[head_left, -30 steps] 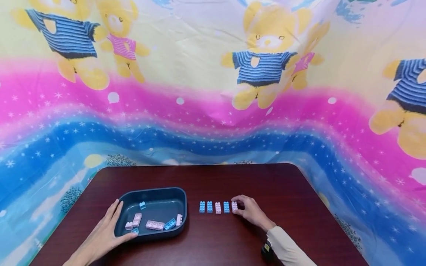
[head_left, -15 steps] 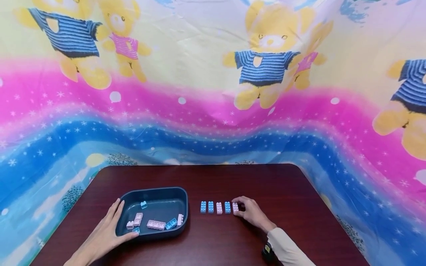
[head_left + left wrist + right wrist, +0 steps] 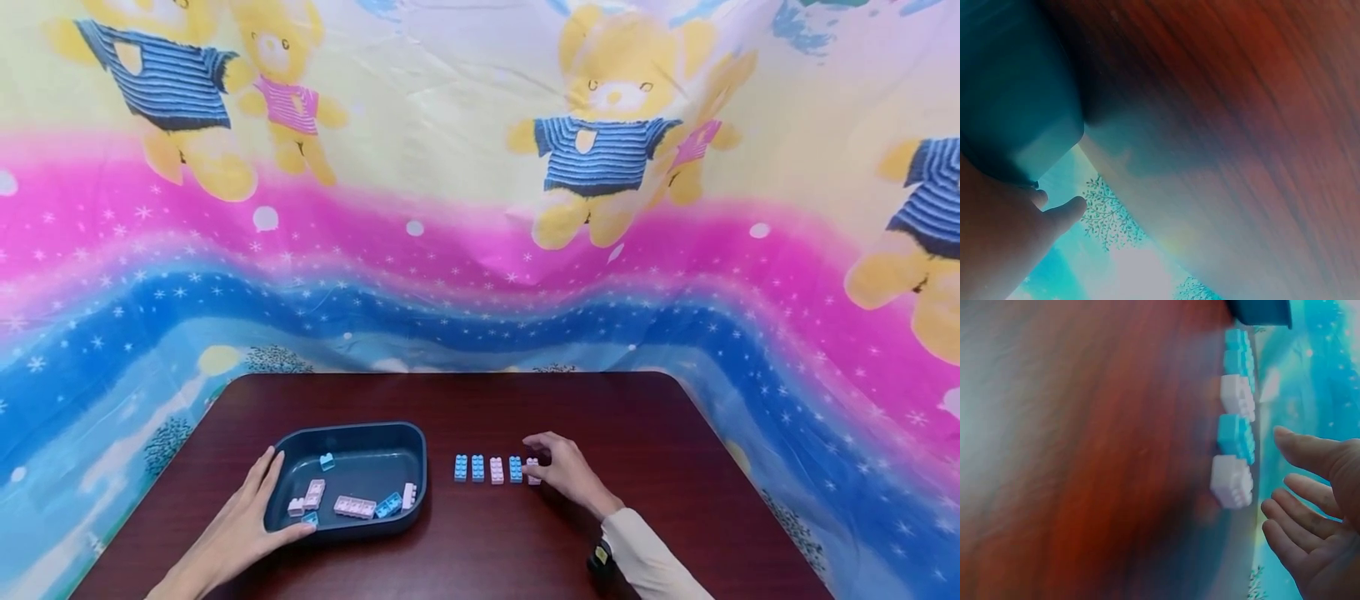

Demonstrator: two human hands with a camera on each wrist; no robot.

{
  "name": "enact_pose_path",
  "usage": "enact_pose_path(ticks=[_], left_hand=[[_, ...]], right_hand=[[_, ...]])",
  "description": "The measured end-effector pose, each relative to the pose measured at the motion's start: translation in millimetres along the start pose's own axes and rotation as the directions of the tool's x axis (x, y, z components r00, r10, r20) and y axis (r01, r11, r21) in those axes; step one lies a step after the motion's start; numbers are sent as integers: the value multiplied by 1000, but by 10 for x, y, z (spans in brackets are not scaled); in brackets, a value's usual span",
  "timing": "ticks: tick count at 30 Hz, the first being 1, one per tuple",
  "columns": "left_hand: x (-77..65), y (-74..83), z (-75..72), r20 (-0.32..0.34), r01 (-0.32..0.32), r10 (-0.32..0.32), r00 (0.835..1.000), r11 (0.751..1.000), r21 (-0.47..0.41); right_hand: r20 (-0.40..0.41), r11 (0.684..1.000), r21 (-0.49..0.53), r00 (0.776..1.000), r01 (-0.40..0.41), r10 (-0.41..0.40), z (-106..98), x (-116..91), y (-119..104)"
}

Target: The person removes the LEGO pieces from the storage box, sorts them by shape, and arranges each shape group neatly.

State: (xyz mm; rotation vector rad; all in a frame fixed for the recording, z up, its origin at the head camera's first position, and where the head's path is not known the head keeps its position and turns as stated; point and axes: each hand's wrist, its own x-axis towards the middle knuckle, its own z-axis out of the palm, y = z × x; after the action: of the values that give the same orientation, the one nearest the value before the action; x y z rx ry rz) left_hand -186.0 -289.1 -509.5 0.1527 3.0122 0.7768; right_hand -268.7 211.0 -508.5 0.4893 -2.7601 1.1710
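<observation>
My left hand (image 3: 240,517) rests spread at the left side of a dark teal tray (image 3: 422,467), its thumb over the near rim. Toy building bricks lie in the tray: a long pink brick (image 3: 355,507), a blue brick (image 3: 389,505), a pink brick (image 3: 408,496) at the right wall, and several others. To its right, a row of studded bricks stands on the table, including a blue brick (image 3: 461,468) and a pink brick (image 3: 497,471). My right hand (image 3: 567,473) hovers by the last pink brick (image 3: 1230,481), fingers apart from it in the right wrist view.
The dark wooden table (image 3: 480,558) ends at a curtain (image 3: 450,292) printed with teddy bears. A black strap device (image 3: 600,557) sits on the right wrist, by a pale sleeve (image 3: 648,558).
My right hand has let go of the last pink brick and lifted slightly, fingers parting. The brick stays at the row's end. My left hand stays at the tray; the view shifts slightly.
</observation>
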Motion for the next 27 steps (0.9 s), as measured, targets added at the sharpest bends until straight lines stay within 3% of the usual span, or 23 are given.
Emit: enact_pose_path(ticks=[7,19,27], left_hand=[[-3,14,-26,-1,-16,16,1000,1000,-3],[-15,12,-17,5,-5,5,1000,1000,7],[-22,10,-13,-6,-7,7,1000,1000,3]], right_hand=[[13,998,38,999,45,-46,110,202,-250],[111,980,140,981,144,-160,474,442,-1079],[140,966,160,964,204,-226,736,595,-1440]])
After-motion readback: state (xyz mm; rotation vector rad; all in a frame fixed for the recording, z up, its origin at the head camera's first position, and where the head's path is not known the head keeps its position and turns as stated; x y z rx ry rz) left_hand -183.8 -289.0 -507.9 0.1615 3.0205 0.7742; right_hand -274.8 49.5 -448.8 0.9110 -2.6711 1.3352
